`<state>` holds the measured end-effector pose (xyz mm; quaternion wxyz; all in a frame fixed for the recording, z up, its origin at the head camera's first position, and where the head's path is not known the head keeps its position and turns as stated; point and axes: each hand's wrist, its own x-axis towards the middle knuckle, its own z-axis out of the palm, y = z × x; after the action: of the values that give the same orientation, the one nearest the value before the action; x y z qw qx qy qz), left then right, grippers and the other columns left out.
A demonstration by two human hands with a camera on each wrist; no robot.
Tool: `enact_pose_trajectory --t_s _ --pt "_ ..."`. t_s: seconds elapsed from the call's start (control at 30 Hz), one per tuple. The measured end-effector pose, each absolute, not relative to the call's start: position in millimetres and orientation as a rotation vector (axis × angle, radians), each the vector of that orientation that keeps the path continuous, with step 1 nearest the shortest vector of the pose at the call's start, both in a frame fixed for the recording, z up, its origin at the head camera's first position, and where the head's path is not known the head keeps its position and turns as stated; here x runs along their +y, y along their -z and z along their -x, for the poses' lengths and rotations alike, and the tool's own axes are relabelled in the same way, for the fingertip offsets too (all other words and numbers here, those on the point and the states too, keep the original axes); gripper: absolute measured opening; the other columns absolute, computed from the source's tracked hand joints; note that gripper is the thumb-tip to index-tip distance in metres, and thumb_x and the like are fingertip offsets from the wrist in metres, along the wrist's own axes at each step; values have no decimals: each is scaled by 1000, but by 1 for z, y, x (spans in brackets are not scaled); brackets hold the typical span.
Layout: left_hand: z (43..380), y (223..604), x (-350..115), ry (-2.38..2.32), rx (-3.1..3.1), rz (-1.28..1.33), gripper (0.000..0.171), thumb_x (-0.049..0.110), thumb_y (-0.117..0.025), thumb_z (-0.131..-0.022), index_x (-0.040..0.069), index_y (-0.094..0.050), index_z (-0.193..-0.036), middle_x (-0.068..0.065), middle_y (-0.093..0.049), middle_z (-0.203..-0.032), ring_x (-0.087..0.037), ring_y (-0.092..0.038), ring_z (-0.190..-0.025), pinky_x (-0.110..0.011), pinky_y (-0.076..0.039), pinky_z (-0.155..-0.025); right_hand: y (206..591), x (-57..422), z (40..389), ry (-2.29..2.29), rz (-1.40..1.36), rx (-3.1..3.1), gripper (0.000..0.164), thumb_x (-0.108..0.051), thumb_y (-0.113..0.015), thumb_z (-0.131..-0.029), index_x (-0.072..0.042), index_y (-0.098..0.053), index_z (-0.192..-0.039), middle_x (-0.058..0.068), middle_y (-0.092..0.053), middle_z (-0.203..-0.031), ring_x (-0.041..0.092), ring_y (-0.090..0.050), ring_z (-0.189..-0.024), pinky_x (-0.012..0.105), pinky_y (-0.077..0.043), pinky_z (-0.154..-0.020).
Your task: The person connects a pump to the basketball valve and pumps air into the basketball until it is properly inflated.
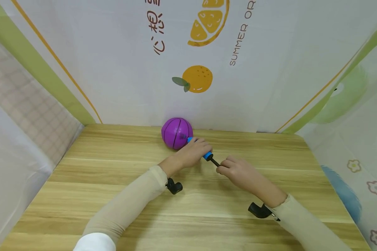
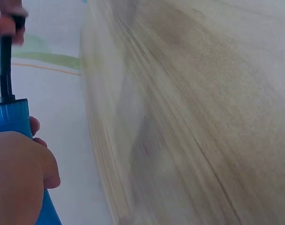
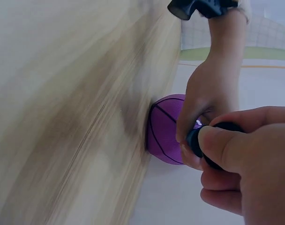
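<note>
A purple ball with black lines (image 1: 173, 134) sits at the back of the table, by the wall cloth. My left hand (image 1: 193, 153) grips the blue barrel of a hand pump (image 1: 208, 156), whose front end points at the ball's right side. Whether the tip enters the ball is hidden. From the barrel's near end a black rod (image 2: 5, 70) sticks out. My right hand (image 1: 238, 172) holds the black handle (image 3: 227, 126) at the rod's end, thumb and fingers curled round it. In the right wrist view the ball (image 3: 166, 133) shows behind both hands.
A wooden table (image 1: 113, 209) lies under both arms. Behind it hangs a white cloth (image 1: 128, 87) printed with oranges and lettering. More cloth hangs at the left and right sides. Black wrist mounts (image 1: 175, 187) are strapped at the sleeves.
</note>
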<state>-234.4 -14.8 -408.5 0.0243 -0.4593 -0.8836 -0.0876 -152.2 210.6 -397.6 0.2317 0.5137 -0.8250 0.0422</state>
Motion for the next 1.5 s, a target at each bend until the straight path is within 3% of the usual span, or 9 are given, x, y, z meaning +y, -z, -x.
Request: enact_pose_trajectory --t_s 0.17,0.3,0.4,0.53,0.83,1.17,1.5 --pt "235 407 -17 275 -2738 1418 30 -8 -61 -94 17 -61 -111 5 -66 -120 -19 -52 -117 -43 -33 -113 389 223 133 -144 -1437 -2282 24 4 -82 -75 -8 -71 -93 2 -68 -86 15 -61 -77 25 -54 -66" --pt "236 406 -19 295 -2753 1403 33 -10 -61 -93 16 -62 -114 2 -65 -126 -21 -51 -126 -43 -31 -117 383 232 120 -173 -1451 -2289 11 0 -72 -88 -9 -71 -95 2 -67 -88 14 -61 -78 24 -54 -66" --pt "236 405 -20 311 -2763 1397 35 -11 -60 -94 15 -62 -117 1 -65 -129 -23 -50 -130 -44 -30 -117 380 237 115 -205 -1455 -2281 14 2 -72 -85 -9 -71 -94 2 -67 -88 14 -61 -78 22 -54 -66" --pt "237 405 -19 299 -2788 1368 33 -9 -59 -96 16 -62 -119 0 -64 -131 -23 -48 -132 -45 -29 -118 379 237 119 -242 -1437 -2274 29 8 -79 -72 -9 -71 -94 0 -67 -89 14 -61 -78 21 -54 -65" --pt "234 402 -14 285 -2799 1363 34 -8 -64 -94 15 -62 -119 -1 -64 -127 -23 -48 -128 -47 -29 -116 383 220 140 -190 -1393 -2295 29 9 -81 -76 -10 -71 -95 0 -66 -90 13 -61 -80 23 -54 -63" --pt "231 407 -12 292 -2769 1401 30 -8 -58 -98 16 -61 -114 4 -65 -120 -19 -49 -113 -46 -31 -112 391 199 164 -153 -1374 -2373 21 5 -79 -82 -9 -72 -96 1 -67 -91 15 -61 -81 24 -55 -69" --pt "234 407 -18 292 -2734 1406 36 -14 -59 -92 17 -63 -110 4 -67 -118 -20 -52 -118 -43 -31 -113 399 193 170 -157 -1380 -2290 17 0 -82 -81 -8 -72 -92 2 -66 -84 14 -60 -74 21 -52 -62"
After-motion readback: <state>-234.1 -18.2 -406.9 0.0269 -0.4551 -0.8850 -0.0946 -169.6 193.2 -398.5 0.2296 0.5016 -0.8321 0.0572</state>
